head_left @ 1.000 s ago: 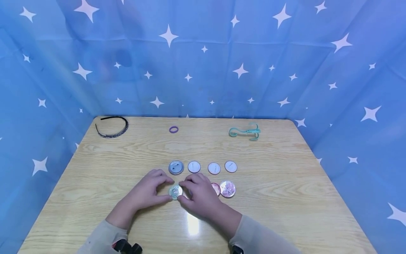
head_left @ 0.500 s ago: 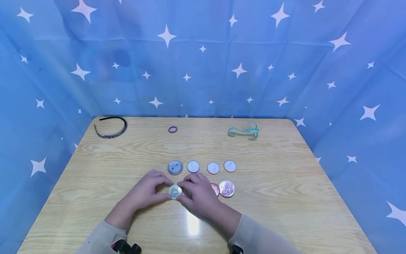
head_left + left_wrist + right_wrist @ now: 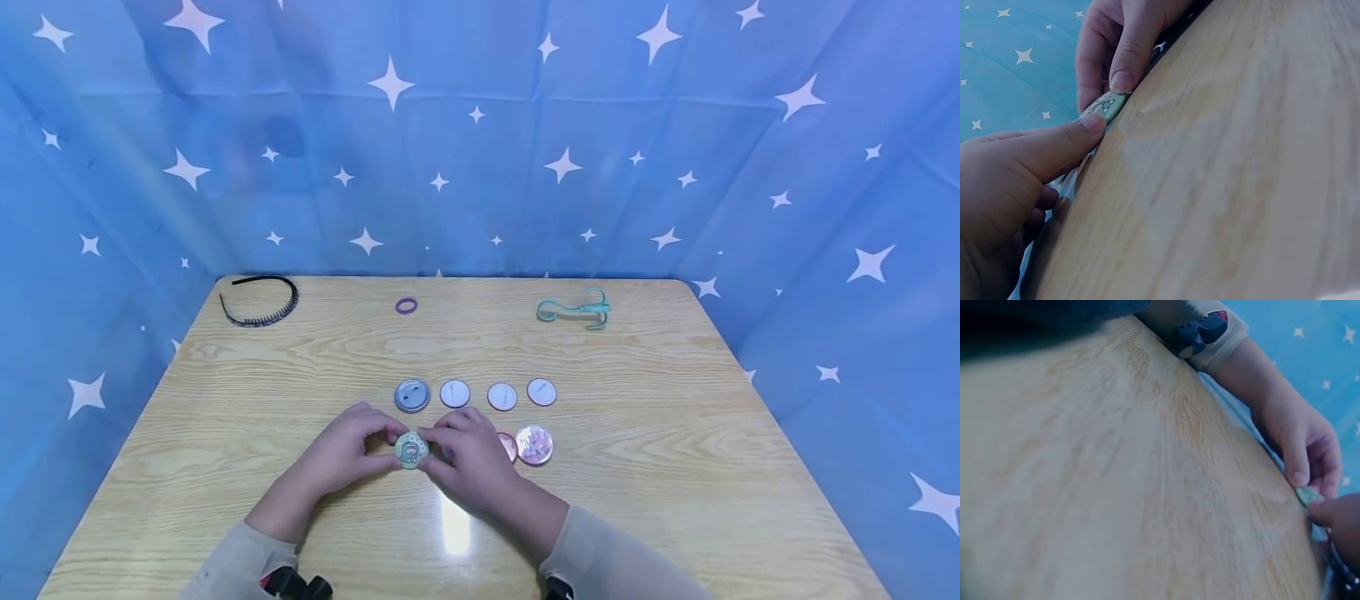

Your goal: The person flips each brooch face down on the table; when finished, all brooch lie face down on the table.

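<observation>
A round green pin badge (image 3: 411,450) with a small cartoon figure lies between my two hands, face up. My left hand (image 3: 345,450) pinches its left edge between thumb and fingers. On the opposite edge, my right hand (image 3: 474,457) pinches it the same way. The left wrist view shows both thumbs on the badge's (image 3: 1109,106) near side, and it looks slightly tilted there. Beside the right hand, a pink-rimmed badge (image 3: 508,447) is partly covered. Another badge under that hand is mostly hidden.
Behind the hands lie a grey badge back (image 3: 412,396) and white badge backs (image 3: 455,393), several in a row. A pink glittery badge (image 3: 534,445) lies right. Farther back are a black headband (image 3: 281,312), a purple hair tie (image 3: 406,306) and a teal hooked item (image 3: 577,309).
The fingers have closed in on the green badge, which now appears slightly raised and turned in their hold. The other things lie as before; the whole view has shifted a little.
</observation>
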A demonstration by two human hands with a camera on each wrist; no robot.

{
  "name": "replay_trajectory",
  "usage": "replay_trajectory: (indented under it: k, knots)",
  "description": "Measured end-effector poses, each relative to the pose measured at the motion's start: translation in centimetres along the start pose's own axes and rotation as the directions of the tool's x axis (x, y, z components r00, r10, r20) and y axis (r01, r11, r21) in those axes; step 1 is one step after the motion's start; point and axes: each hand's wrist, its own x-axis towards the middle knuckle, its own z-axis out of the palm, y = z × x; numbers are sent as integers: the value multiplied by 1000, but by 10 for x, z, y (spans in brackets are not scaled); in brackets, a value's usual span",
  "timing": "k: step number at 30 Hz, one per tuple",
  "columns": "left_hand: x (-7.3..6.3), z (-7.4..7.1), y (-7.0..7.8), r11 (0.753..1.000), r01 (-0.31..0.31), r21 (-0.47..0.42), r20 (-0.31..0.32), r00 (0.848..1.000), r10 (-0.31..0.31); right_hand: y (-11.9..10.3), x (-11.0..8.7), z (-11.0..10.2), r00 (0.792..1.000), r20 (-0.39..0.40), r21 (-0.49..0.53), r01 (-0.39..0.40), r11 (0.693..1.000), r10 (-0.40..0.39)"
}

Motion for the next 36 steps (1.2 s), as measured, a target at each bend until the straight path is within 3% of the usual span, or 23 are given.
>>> replay_trajectory:
  k: [19,32,36]
  knots:
    - [2,-1,3,994,105,-39,29,994,-104,0,1,1,996,-87,122,14,992,-3]
    - [-1,0,2,990,120,-71,16,993,-119,5,1,6,991,-133,180,31,983,-6]
    - [0,1,1,993,96,-68,8,995,-96,4,1,5,990,-142,199,36,979,-7]
